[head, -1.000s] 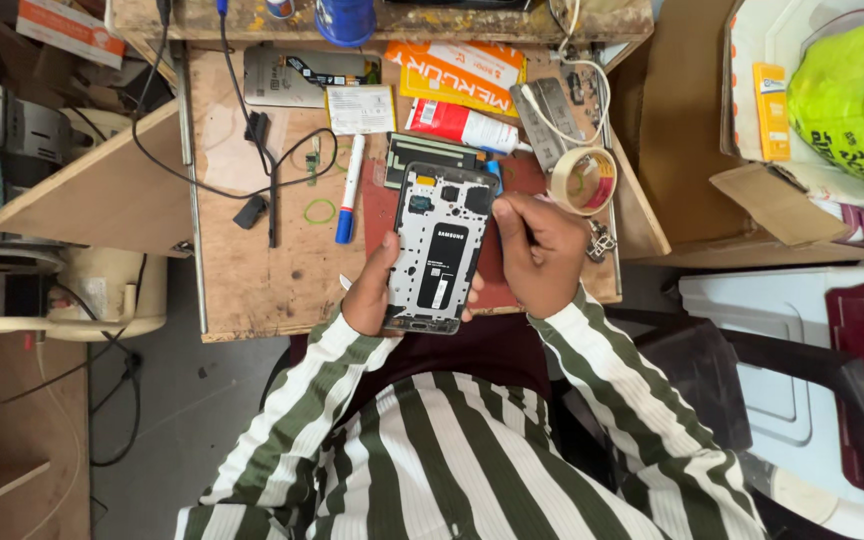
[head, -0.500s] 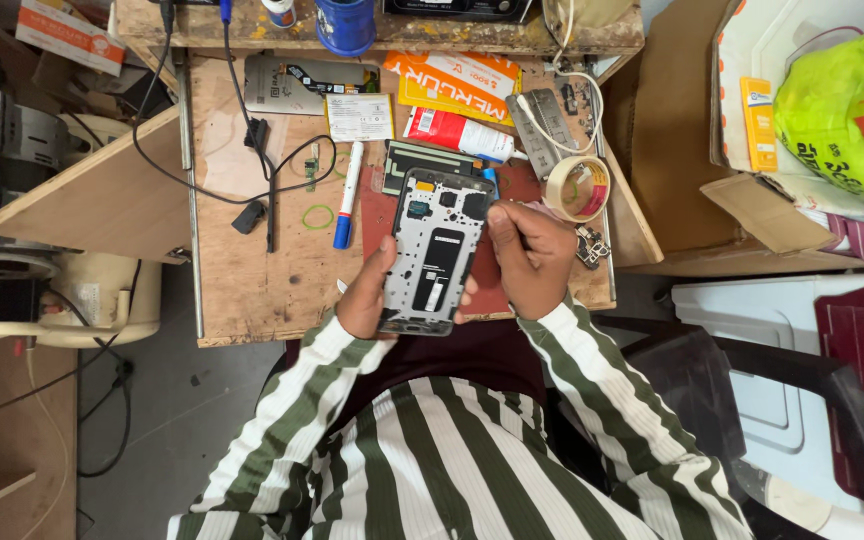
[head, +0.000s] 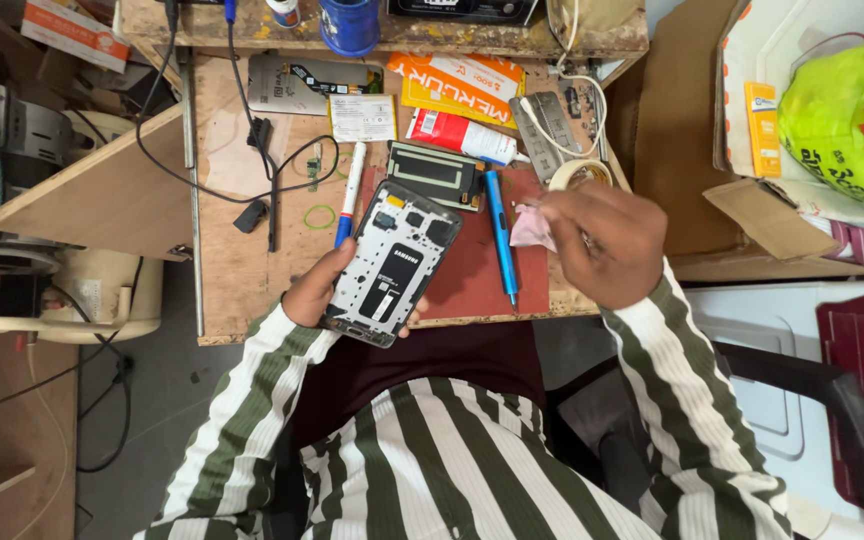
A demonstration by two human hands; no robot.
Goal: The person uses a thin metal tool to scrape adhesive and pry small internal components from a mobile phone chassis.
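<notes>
My left hand [head: 314, 291] holds an opened phone [head: 393, 262] with its back cover off, the white inner frame facing up, tilted over the near edge of the wooden desk [head: 242, 270]. My right hand [head: 600, 244] is off to the right of the phone and pinches a small pink cloth [head: 530, 227]. Between the hands a blue screwdriver [head: 499, 230] lies on a dark red mat [head: 477, 272]. A detached dark phone part [head: 439, 174] rests just beyond the phone.
A blue-and-white pen [head: 350, 193], a roll of tape [head: 580, 173], a green rubber band [head: 319, 216], a red tube [head: 457, 135], an orange packet [head: 462, 85], black cables [head: 252, 165] and a blue cup [head: 349, 24] crowd the desk. Boxes and a yellow-green bag [head: 837, 95] sit right.
My right hand left the phone, moved right and now pinches the pink cloth. The blue screwdriver lies on the mat. The phone is tilted more to the right in my left hand.
</notes>
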